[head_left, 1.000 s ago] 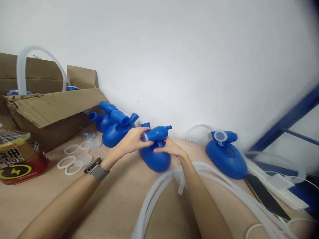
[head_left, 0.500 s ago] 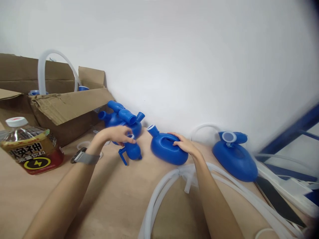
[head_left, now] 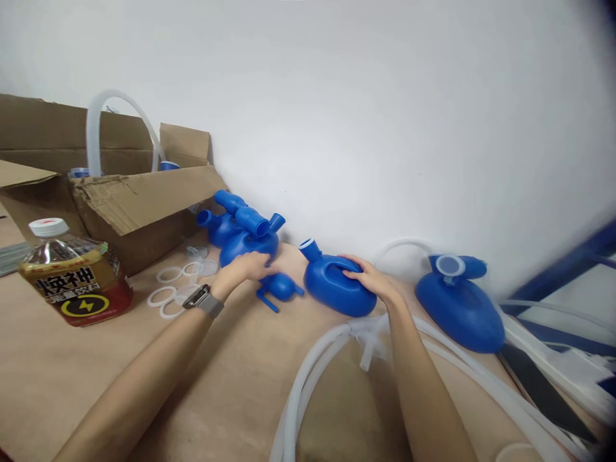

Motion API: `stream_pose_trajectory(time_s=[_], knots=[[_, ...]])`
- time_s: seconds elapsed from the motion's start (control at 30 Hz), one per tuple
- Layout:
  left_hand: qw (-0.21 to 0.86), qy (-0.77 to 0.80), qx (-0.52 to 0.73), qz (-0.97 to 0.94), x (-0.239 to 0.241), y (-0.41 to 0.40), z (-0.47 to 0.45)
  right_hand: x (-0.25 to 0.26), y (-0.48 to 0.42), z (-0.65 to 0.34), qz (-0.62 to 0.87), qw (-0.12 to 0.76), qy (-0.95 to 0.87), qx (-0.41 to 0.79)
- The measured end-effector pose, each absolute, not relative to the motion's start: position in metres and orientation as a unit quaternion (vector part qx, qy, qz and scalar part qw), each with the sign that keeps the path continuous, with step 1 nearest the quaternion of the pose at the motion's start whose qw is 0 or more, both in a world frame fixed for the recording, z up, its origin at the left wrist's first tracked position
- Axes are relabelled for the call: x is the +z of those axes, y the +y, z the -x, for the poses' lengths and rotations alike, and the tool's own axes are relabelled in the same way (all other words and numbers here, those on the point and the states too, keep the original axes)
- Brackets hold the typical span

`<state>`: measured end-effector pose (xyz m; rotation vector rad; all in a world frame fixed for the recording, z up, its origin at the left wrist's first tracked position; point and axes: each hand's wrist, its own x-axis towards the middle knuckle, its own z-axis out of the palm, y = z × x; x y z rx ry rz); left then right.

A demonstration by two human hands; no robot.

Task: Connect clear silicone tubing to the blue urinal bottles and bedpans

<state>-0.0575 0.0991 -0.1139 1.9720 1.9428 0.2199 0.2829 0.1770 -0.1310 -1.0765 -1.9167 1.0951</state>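
A blue plastic urinal bottle [head_left: 337, 298] lies in the middle, its white-ringed mouth pointing up and left. My right hand [head_left: 368, 277] wraps over its top, with the fingers at the handle opening. To the left, my left hand [head_left: 248, 266] is closed at the neck end of a small blue bulb-shaped fitting [head_left: 283, 287] with a thin spout and an L-shaped arm. The back of that hand hides the neck and most fingertips. Just behind it stand more blue urinal bottles [head_left: 245, 242], with a loose blue neck piece [head_left: 253, 221] lying on top.
A cardboard box [head_left: 144, 202] with hoses stands back left, a drink bottle [head_left: 77, 279] before it. Several clear rings [head_left: 169, 274] lie near my left wrist. Coiled white tubing [head_left: 298, 398] spans the front; another blue urinal bottle [head_left: 459, 314] sits right.
My view has shifted slightly left. The blue fitting in my left hand has moved right and tipped further onto its side. My right hand keeps its hold on the urinal bottle.
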Motion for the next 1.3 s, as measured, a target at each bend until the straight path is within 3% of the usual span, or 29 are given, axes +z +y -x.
stream_pose_trajectory(time_s=[0.2,0.33,0.57,0.73,0.87,1.07,1.2,1.3], knots=[[0.15,0.517,0.09,-0.838,-0.082,0.06,0.005,-0.146,0.185,-0.283,0.426,0.36,-0.731,0.393],[0.186,0.289,0.096,-0.934,-0.109,0.026,-0.05,-0.141,0.182,-0.284,0.438,0.334,-0.743,0.38],[0.102,0.268,-0.005,-0.958,-0.167,0.028,-0.075,-0.096,0.121,-0.318,0.441,0.362,-0.781,0.252],[0.122,0.264,0.026,-0.956,-0.157,0.041,-0.064,-0.116,0.047,-0.347,0.512,0.208,-0.803,0.224],[0.128,0.257,0.061,-0.956,-0.156,0.043,-0.063,-0.149,0.035,-0.343,0.503,0.18,-0.819,0.208],[0.144,0.265,0.105,-0.948,-0.154,0.047,-0.054,-0.109,0.071,-0.338,0.499,0.26,-0.806,0.183],[0.177,0.271,0.104,-0.941,-0.147,0.049,-0.046,-0.053,0.085,-0.334,0.486,0.415,-0.758,0.133],[0.202,0.314,0.194,-0.907,-0.136,0.047,-0.047,-0.023,0.083,-0.315,0.421,0.508,-0.735,0.157]])
